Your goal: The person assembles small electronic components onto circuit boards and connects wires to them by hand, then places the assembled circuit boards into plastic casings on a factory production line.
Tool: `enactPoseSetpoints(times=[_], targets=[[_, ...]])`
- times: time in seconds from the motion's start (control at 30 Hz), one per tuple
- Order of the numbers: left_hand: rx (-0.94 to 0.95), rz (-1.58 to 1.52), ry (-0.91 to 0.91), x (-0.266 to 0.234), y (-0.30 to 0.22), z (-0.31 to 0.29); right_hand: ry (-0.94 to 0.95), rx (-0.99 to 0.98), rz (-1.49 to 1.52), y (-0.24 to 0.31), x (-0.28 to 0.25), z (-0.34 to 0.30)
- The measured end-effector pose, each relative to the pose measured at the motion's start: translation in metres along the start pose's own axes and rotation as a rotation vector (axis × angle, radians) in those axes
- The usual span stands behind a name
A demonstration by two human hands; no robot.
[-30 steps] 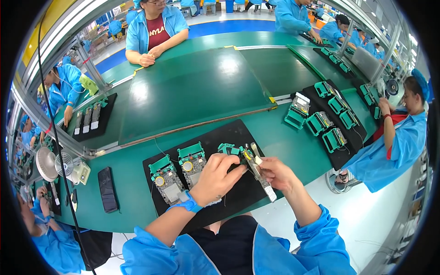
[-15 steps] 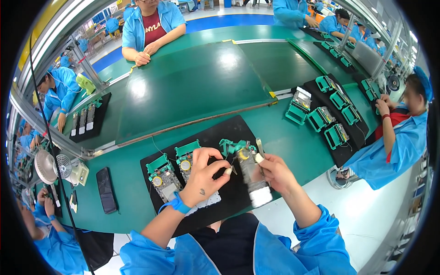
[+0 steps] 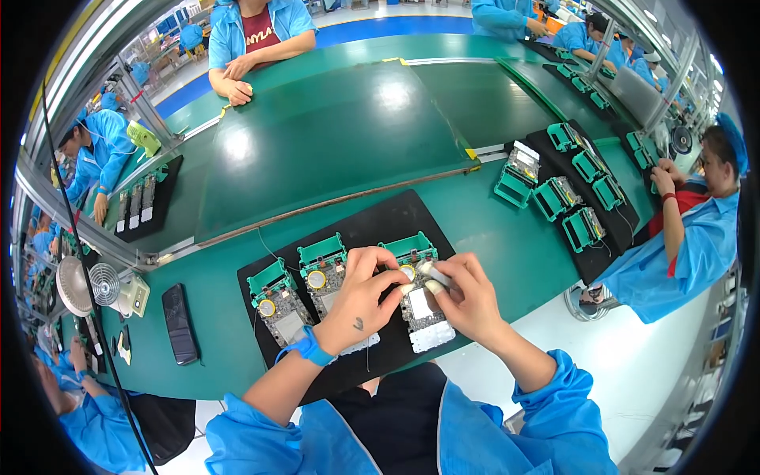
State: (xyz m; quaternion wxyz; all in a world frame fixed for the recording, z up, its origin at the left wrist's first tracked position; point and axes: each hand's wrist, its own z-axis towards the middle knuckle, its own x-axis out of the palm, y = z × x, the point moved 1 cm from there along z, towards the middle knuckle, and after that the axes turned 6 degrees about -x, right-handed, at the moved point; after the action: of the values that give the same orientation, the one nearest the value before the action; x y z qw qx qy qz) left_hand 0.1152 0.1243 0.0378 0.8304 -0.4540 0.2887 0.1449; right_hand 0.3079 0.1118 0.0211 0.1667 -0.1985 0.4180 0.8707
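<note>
Three circuit boards in green plastic frames lie side by side on a black mat [image 3: 396, 218]: a left one [image 3: 277, 305], a middle one [image 3: 324, 273] and a right one [image 3: 419, 309]. My left hand [image 3: 360, 301] rests over the middle board, its fingertips reaching the right board. My right hand [image 3: 467, 297] pinches a small white part [image 3: 435, 273] above the right board's top. Both hands meet over that board. A blue wrist strap [image 3: 309, 347] is on my left wrist.
A black phone [image 3: 180, 323] and a small white fan [image 3: 107, 286] lie at the left. More green-framed boards [image 3: 566, 198] sit on a black mat by a person at the right. Other people in blue coats sit around the green table [image 3: 507, 245].
My hands have come down from holding a tool and part in the air onto the right board. The view has moved closer to the mat.
</note>
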Motion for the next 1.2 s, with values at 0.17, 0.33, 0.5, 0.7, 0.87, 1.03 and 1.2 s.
enactPoseSetpoints(times=[0.17,0.33,0.5,0.7,0.87,1.03,1.2], targets=[[0.013,0.043,0.046,-0.004,-0.004,0.003,0.079,-0.245,-0.186,-0.004,-0.006,0.008],[-0.010,-0.017,0.045,0.001,-0.005,0.002,0.191,-0.192,-0.142,-0.006,-0.002,0.007],[-0.048,-0.051,0.021,0.006,-0.002,-0.001,0.260,-0.113,-0.118,-0.006,-0.002,0.003],[-0.114,-0.003,0.048,0.004,-0.006,0.003,0.144,0.046,0.018,-0.004,-0.012,0.001],[-0.124,-0.001,0.076,0.003,-0.007,0.005,0.181,0.181,0.008,0.001,-0.017,-0.001],[-0.139,0.044,0.124,0.002,-0.010,0.008,0.140,0.247,-0.014,0.000,-0.016,-0.009],[-0.136,0.081,0.146,-0.002,-0.014,0.008,0.141,0.241,-0.037,0.004,-0.023,-0.012]])
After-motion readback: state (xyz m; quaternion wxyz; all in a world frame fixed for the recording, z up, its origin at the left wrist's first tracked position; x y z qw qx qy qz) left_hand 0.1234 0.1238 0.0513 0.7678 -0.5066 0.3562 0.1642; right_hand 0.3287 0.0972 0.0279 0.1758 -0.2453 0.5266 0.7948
